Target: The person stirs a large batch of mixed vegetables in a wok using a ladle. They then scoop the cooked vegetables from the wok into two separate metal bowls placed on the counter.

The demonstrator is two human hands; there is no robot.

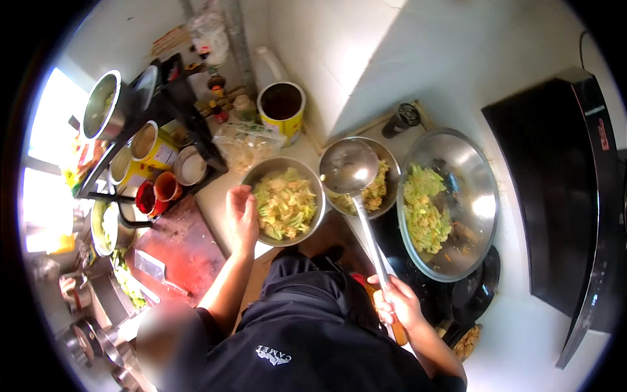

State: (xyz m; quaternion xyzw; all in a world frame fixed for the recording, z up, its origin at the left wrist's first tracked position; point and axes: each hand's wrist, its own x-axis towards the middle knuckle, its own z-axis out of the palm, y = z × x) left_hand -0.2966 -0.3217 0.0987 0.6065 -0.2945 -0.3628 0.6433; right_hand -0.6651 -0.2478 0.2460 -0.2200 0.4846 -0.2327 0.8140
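My left hand (242,215) is at the left rim of a steel bowl (316,183) heaped with chopped pale-green vegetable and yellowish bits (286,203). Its fingers are curled and the thumb overlaps the rim; whether it grips the bowl is unclear. In my right hand (399,301) is the long handle of a large metal ladle (350,166), wooden at its end. The ladle's head hangs over a second metal bowl (394,169), hiding part of the food in it. To the right, a wide metal wok (470,171) holds more of the same mixture along its left side.
At left, a kitchen knife (152,267) lies on a reddish cutting board (183,240). A black rack (191,115) carries tins and pots. An open yellow tin (286,130) and a plastic bag (247,149) stand behind the bowls. A black range hood (543,186) juts in at right.
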